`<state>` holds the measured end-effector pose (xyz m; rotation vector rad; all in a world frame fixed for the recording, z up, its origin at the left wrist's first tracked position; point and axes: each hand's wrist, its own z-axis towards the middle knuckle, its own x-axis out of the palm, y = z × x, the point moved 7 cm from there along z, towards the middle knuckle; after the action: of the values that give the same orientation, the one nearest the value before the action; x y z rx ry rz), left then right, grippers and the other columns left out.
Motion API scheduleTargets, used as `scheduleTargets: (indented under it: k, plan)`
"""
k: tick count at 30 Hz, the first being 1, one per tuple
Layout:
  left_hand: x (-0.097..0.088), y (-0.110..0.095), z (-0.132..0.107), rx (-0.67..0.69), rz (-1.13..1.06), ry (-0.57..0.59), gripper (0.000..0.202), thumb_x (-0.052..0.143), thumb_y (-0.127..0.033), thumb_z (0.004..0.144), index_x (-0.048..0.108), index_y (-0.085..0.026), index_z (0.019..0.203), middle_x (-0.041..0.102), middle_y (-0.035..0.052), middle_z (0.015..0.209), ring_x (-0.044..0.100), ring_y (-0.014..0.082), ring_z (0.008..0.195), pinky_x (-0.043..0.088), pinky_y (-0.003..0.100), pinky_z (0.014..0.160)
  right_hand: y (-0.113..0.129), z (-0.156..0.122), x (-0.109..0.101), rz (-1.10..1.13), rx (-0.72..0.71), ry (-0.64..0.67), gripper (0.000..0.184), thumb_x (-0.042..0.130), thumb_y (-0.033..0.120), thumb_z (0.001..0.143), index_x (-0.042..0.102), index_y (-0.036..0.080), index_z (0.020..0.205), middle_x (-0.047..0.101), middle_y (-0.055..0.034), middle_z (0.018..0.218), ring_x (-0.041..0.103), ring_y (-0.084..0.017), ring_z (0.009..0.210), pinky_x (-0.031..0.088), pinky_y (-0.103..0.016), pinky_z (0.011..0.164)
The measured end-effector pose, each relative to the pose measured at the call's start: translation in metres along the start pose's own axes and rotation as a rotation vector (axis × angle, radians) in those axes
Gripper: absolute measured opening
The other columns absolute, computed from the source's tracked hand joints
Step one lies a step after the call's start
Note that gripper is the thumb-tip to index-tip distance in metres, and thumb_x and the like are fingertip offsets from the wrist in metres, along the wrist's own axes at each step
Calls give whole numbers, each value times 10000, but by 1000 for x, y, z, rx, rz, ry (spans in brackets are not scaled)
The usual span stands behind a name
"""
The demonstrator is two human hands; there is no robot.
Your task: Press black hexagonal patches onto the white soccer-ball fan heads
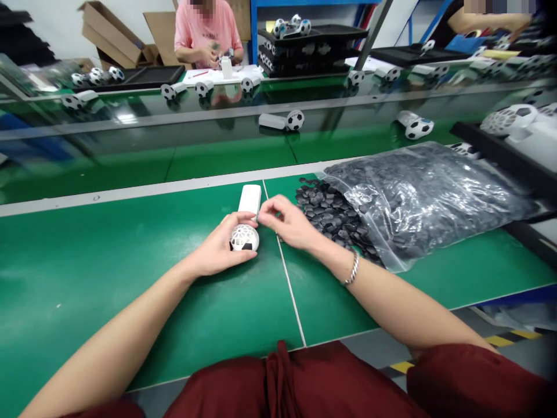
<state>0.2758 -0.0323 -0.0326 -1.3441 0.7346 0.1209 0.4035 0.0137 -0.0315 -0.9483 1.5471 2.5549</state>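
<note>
A white device with a round, grille-like football head (245, 238) and a flat white handle (249, 198) lies on the green table. My left hand (220, 244) is closed round the head, thumb at the near side and fingers at the far side. One black patch shows on the head near the thumb. My right hand (285, 219) is pinched at the head's far right edge, close to the left fingertips; what it holds, if anything, is hidden. To its right, small black patches (333, 215) spill from a clear plastic bag (418, 197).
Beyond the table's pale edge strip runs a green conveyor (209, 148) carrying finished-looking football devices (282, 121). A black tray (513, 157) with more white devices stands at the right. Across the line, a person in a pink shirt (209, 35) works beside stacked black trays (304, 52).
</note>
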Motion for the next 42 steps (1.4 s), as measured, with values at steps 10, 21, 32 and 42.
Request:
scheduleTargets:
  k: [10,21,32,42]
  plan:
    - [-10,11,-1,-197,182,-99,604,717,-440,603,497,-217,1119,348,70,1119,371,260,1146,277,450,1034,-29,2,-7,-763,56,210,199,471,150,863,656,172,931,613,-69,951,521,-178,886,384,-283,767]
    - [-18,9,-2,-192,207,-8,560,667,-380,646,480,-218,1148,450,59,1129,488,244,1004,388,397,897,-16,3,-13,-822,31,134,281,426,78,844,544,96,1098,622,-116,938,555,-227,881,396,-318,731]
    - [-20,5,-1,-60,182,151,502,604,-285,669,461,-226,1147,490,47,1162,496,240,1035,395,383,907,39,-16,9,-37,-195,215,39,576,157,803,615,159,799,640,-14,797,561,-120,762,431,-237,725]
    - [-15,0,-4,-83,261,122,438,551,-238,663,458,-209,1091,467,63,1140,471,243,1053,411,381,888,34,-14,29,-83,-209,203,61,571,177,811,610,169,765,635,-11,777,549,-122,742,422,-241,704]
